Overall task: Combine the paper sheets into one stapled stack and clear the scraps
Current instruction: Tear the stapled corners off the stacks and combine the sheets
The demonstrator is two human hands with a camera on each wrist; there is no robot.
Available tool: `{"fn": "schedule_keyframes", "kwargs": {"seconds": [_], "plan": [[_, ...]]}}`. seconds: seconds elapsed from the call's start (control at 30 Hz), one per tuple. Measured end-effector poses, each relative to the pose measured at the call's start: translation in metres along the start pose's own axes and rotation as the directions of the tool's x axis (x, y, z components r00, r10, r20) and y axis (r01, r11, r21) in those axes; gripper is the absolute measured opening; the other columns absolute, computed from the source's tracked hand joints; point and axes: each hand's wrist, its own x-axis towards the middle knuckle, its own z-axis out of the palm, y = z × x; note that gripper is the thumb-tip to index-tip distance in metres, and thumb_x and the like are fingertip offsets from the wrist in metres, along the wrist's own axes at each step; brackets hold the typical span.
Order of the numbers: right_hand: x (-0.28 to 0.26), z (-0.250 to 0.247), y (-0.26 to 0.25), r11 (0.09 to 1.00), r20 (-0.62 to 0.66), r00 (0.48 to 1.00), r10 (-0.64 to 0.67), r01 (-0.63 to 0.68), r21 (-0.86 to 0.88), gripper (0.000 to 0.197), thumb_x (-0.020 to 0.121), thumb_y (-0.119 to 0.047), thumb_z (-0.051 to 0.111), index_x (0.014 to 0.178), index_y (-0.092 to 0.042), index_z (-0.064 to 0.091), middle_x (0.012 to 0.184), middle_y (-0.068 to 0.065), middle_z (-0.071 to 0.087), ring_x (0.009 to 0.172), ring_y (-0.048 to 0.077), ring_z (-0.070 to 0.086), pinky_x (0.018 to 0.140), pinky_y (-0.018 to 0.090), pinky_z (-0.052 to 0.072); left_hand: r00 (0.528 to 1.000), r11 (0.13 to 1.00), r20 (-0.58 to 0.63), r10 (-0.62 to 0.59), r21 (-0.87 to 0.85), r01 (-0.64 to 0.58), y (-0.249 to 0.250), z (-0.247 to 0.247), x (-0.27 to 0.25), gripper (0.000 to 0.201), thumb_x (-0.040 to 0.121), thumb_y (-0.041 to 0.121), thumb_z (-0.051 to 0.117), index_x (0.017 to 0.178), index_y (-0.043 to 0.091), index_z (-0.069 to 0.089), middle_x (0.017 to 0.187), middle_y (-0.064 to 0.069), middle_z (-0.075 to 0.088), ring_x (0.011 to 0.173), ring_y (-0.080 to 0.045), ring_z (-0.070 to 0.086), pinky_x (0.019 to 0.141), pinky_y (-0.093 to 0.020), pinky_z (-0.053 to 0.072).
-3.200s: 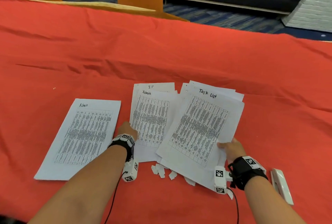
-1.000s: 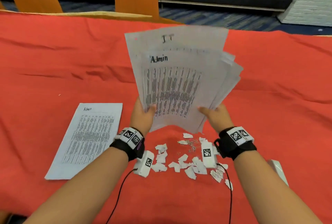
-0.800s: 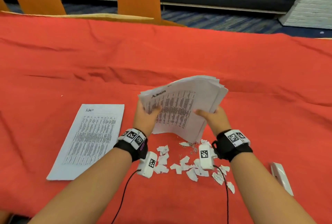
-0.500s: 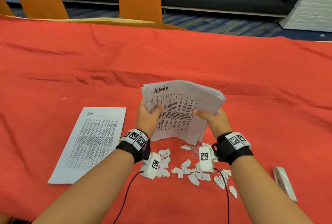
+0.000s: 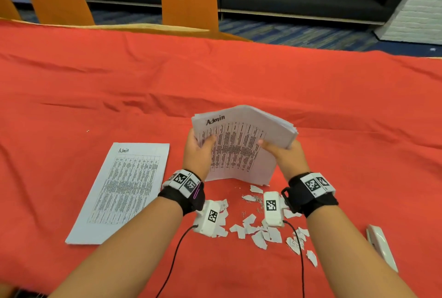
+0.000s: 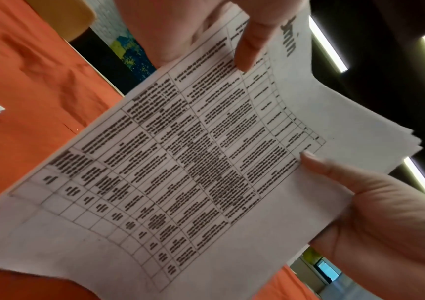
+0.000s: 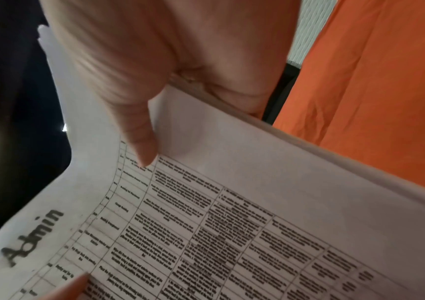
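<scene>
Left hand: I see its thumb pressed on the printed face of the paper stack, fingers behind the left edge, pinching it.
Right hand: thumb on the face too, fingers curled behind the right edge.
Stack: held upright over the tabletop, top sheet headed "Admin", upper part bending away from me.
Loose sheet: flat, left of my hands.
Scraps: scattered under my wrists.
Stapler: far right, near edge.

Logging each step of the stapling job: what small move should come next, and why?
Probably add the loose sheet on the cloth to the stack, which the left hand and right hand hold; it lies apart, so stapling looks premature.
</scene>
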Motion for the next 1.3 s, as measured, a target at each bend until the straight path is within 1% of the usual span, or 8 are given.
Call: {"fn": "schedule_keyframes", "kwargs": {"seconds": [0.27,0.47,0.63,0.8,0.9,1.0,1.13,1.3], "plan": [[-0.003,-0.003,-0.01,0.998,0.044,0.998,-0.048,0.046,0.051,0.043,0.069,-0.014,0.081,0.11,-0.015,0.067,0.102,0.0,0.075,0.095,0.013,0.07,0.084,0.032,0.053,0.998,0.997,-0.025,0.058,-0.058,-0.06,0.015,-0.005,-0.005,0.026,0.089,0.007,0.057,0.112,0.02,0.055,0.104,0.0,0.068,0.098,-0.018,0.065,0.087,-0.038,0.052],[-0.006,0.005,-0.027,0.994,0.05,0.994,-0.097,0.094,0.063,0.034,0.066,-0.045,0.075,0.093,-0.024,0.069,0.089,-0.006,0.074,0.085,0.012,0.068,0.079,0.032,0.052,0.984,0.984,-0.069,0.162,-0.068,-0.167,0.024,0.003,-0.01,0.038,0.075,0.053,0.065,0.102,0.027,0.055,0.102,0.001,0.066,0.102,-0.022,0.064,0.091,-0.041,0.053],[0.0,0.01,-0.033,0.993,0.014,0.994,-0.111,0.111,0.047,0.092,0.064,-0.079,0.058,0.104,0.004,0.063,0.09,0.012,0.063,0.081,0.018,0.057,0.073,0.033,0.044,0.984,0.99,-0.131,0.117,-0.058,-0.126,0.031,0.005,-0.005,0.052,0.073,0.069,0.059,0.093,0.021,0.056,0.087,-0.003,0.064,0.081,-0.018,0.062,0.083,-0.039,0.051],[0.002,0.01,-0.036,0.994,-0.002,0.997,-0.078,0.078,0.08,0.072,0.071,-0.056,0.047,0.098,0.007,0.066,0.077,0.01,0.063,0.067,0.014,0.057,0.058,0.02,0.044,0.985,0.997,-0.163,0.06,-0.028,-0.066,0.035,0.005,0.002,0.039,0.09,0.046,0.049,0.11,0.014,0.057,0.098,0.004,0.066,0.091,-0.009,0.062,0.085,-0.03,0.049],[0.003,0.011,-0.038,0.994,0.002,0.996,-0.092,0.092,0.051,0.056,0.073,-0.055,0.045,0.088,-0.007,0.069,0.079,0.007,0.066,0.07,0.016,0.056,0.062,0.026,0.042,0.985,0.997,-0.151,0.079,-0.005,-0.081,0.036,0.005,-0.001,0.023,0.097,0.04,0.043,0.097,0.022,0.056,0.089,0.007,0.06,0.081,-0.006,0.056,0.077,-0.026,0.044],[0.004,0.01,-0.037,0.995,0.038,0.995,-0.095,0.093,0.04,0.06,0.073,-0.059,0.052,0.091,-0.005,0.068,0.082,0.009,0.065,0.072,0.017,0.057,0.066,0.028,0.043,0.988,0.999,-0.148,0.042,-0.018,-0.045,0.036,0.004,0.0,0.072,0.082,0.068,0.046,0.125,0.01,0.05,0.127,-0.011,0.059,0.118,-0.023,0.056,0.104,-0.041,0.042],[0.003,0.007,-0.033,0.994,0.088,0.99,-0.11,0.107,0.033,0.044,0.062,-0.055,0.071,0.087,-0.019,0.067,0.085,-0.001,0.066,0.075,0.012,0.058,0.069,0.026,0.045,0.984,0.996,-0.161,0.076,-0.04,-0.084,0.039,0.006,0.0,0.03,0.096,0.038,0.043,0.078,0.014,0.045,0.069,0.0,0.05,0.064,-0.013,0.048,0.064,-0.028,0.04],[0.003,0.005,-0.03,0.986,0.168,0.979,-0.116,0.134,-0.098,0.025,0.073,-0.01,0.079,0.092,-0.023,0.069,0.087,-0.009,0.073,0.081,0.007,0.066,0.075,0.023,0.053,0.979,0.995,-0.18,0.093,-0.02,-0.098,0.039,0.007,0.001,0.021,0.09,0.036,0.035,0.084,0.018,0.044,0.079,-0.005,0.037,0.07,-0.017,0.037,0.066,-0.031,0.032]]}}
